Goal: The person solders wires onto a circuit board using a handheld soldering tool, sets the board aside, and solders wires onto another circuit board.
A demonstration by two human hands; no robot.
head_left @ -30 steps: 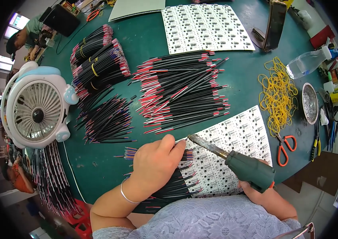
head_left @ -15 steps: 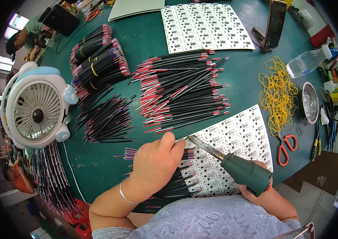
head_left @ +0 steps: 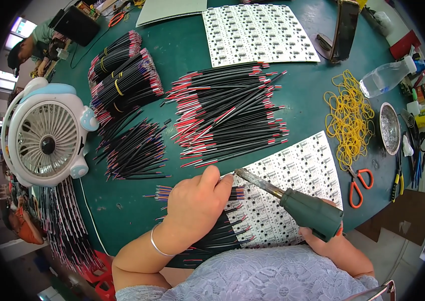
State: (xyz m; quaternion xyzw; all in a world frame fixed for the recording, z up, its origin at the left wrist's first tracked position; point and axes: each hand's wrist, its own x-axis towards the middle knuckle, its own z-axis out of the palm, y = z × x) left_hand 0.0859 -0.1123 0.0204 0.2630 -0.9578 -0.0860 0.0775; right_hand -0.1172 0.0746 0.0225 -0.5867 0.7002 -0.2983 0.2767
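Observation:
My right hand is wrapped round the dark green handle of a soldering gun. Its metal tip points up and left, ending right beside the fingertips of my left hand. That left hand is closed in a pinch at the upper left corner of a white circuit board panel; what it pinches is hidden behind the fingers. Short black wires with coloured ends lie along the panel's left edge, partly under my left hand and wrist.
Beyond my hands lies a broad pile of black-and-red wires, with bundled wires farther left. A second panel lies at the back. Yellow rubber bands, orange-handled scissors and a metal bowl are right. A fan stands left.
The soldering gun's handle has tilted up slightly in my right hand, while its tip stays almost in place. My left hand has not visibly moved.

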